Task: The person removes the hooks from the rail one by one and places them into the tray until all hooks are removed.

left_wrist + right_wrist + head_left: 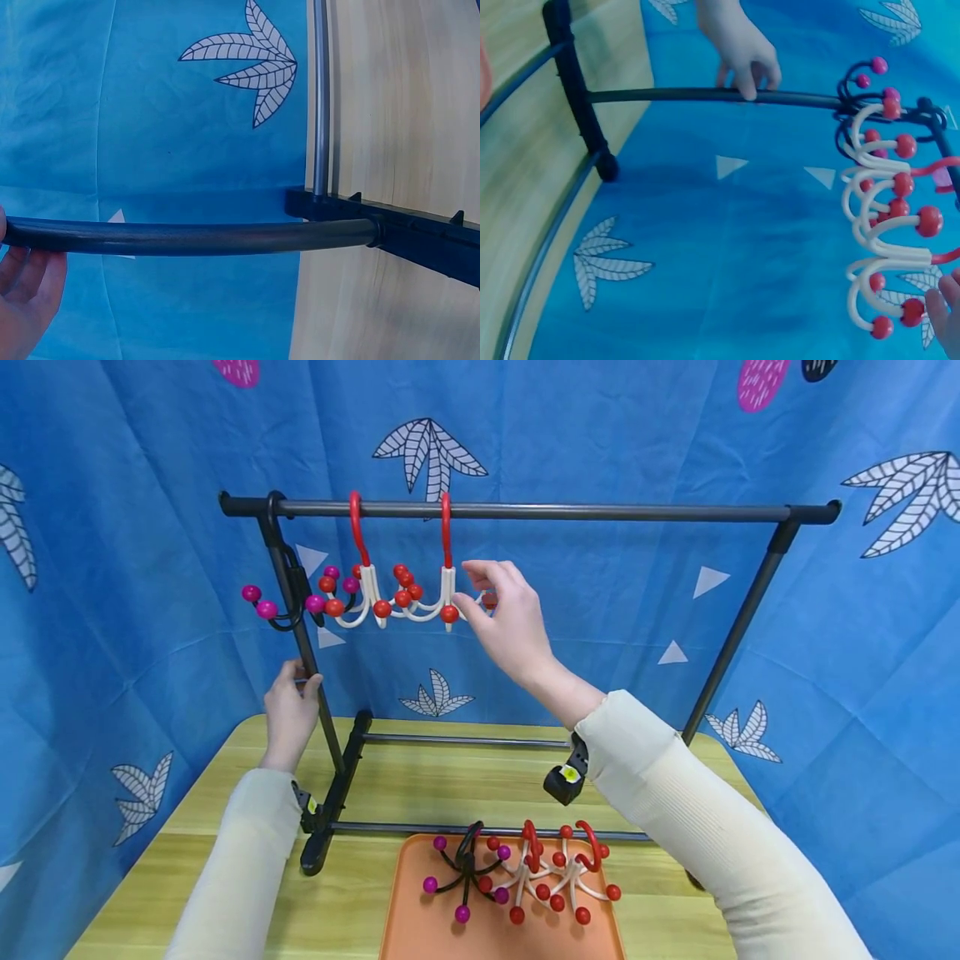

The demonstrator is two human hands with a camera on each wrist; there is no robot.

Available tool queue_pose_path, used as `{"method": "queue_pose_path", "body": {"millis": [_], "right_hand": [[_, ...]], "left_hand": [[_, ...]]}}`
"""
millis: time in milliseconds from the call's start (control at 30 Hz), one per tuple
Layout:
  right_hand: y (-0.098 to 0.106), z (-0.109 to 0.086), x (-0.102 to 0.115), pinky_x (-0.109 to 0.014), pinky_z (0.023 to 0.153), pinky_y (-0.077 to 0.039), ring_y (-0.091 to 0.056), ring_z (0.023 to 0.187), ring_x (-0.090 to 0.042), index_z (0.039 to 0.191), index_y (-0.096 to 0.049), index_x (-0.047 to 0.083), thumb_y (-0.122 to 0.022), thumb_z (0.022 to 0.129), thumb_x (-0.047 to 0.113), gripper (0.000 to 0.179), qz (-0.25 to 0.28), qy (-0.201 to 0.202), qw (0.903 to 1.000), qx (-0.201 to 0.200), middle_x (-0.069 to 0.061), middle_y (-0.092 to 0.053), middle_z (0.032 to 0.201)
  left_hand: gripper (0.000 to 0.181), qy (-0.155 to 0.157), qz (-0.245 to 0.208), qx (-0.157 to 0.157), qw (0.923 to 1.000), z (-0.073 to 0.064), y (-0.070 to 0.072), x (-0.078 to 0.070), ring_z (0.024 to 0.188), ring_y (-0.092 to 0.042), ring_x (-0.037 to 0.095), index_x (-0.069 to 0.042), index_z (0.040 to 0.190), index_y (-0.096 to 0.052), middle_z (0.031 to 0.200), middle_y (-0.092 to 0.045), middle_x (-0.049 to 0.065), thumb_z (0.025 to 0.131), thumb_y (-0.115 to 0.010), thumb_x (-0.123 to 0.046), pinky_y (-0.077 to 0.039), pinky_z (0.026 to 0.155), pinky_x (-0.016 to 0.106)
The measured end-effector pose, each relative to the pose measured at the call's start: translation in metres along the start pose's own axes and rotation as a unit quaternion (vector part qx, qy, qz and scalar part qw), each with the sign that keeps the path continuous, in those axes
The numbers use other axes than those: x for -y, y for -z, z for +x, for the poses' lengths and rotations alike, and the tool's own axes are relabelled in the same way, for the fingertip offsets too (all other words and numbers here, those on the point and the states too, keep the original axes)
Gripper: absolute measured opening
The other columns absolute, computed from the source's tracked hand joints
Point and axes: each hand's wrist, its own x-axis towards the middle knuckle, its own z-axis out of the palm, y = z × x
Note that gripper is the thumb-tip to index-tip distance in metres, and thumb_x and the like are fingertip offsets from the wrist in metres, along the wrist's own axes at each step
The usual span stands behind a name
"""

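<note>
A black clothes rack stands on the table, and its top rail [615,512] carries two hangers with red hooks, white prongs and red ball tips. The nearer-to-centre hanger [447,578] is beside my right hand [513,622], whose thumb and fingers are parted just right of its white stem. Left of it hangs the other red-hooked hanger [369,585]. A black hanger with magenta balls [297,581] hangs at the rail's left end. Lower down, my left hand [291,710] grips the rack's left upright pole [187,238], thumb on one side and fingers on the other.
On the table in front, an orange tray [405,935] holds a black hanger [467,864] with magenta balls and two red-and-white hangers [573,868]. The rack's lower crossbar [375,828] runs behind the tray. A blue patterned curtain [570,435] surrounds the table.
</note>
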Motion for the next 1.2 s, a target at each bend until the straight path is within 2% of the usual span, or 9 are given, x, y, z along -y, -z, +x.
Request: {"method": "queue_pose_path", "body": {"millis": [333,567,867,1100,1200], "right_hand": [[-0.006,0.030,0.011,-0.020,0.084,-0.048,-0.052,0.107,-0.011,0.125,-0.051,0.012,-0.063,0.086,0.023,0.043,0.029,-0.077,0.9966,-0.008,-0.002,-0.053,0.118],[-0.011,0.043,0.015,-0.021,0.083,-0.048,-0.054,0.100,-0.010,0.116,-0.056,0.010,-0.059,0.089,0.022,0.030,0.044,-0.103,0.9936,-0.011,-0.003,-0.056,0.110],[-0.009,0.044,0.012,-0.021,0.084,-0.049,-0.060,0.097,-0.009,0.108,-0.060,0.011,-0.059,0.089,0.020,0.021,0.040,-0.115,0.9924,-0.017,-0.002,-0.062,0.107],[0.004,0.045,0.010,-0.017,0.082,-0.048,-0.061,0.090,-0.008,0.107,-0.062,0.010,-0.061,0.087,0.019,0.022,0.041,-0.095,0.9932,-0.053,-0.002,-0.062,0.105],[0.011,0.046,0.010,-0.018,0.082,-0.049,-0.061,0.091,-0.009,0.108,-0.061,0.009,-0.061,0.087,0.019,0.023,0.063,-0.092,0.9912,-0.072,-0.003,-0.063,0.106]], "left_hand": [[0.034,0.004,0.010,0.002,0.9999,0.002,-0.001,-0.001,0.103,-0.055,0.035,-0.001,0.122,-0.046,0.114,-0.055,0.020,0.096,-0.045,-0.024,-0.047,0.083,0.049],[0.033,-0.011,0.011,-0.004,0.9999,0.001,0.000,-0.001,0.100,-0.056,0.035,0.000,0.121,-0.047,0.113,-0.055,0.020,0.095,-0.047,-0.021,-0.047,0.082,0.048],[0.032,-0.007,0.010,0.008,0.9999,-0.001,-0.001,0.002,0.102,-0.055,0.035,-0.001,0.121,-0.047,0.113,-0.055,0.019,0.095,-0.047,-0.022,-0.047,0.082,0.049],[0.033,-0.012,0.006,0.000,0.9999,-0.001,0.000,0.003,0.102,-0.055,0.036,0.000,0.121,-0.047,0.112,-0.055,0.020,0.095,-0.046,-0.022,-0.047,0.083,0.049],[0.033,-0.011,0.005,-0.001,0.9999,0.000,0.000,0.002,0.102,-0.055,0.036,0.000,0.121,-0.047,0.112,-0.055,0.020,0.095,-0.047,-0.021,-0.047,0.082,0.049]]}}
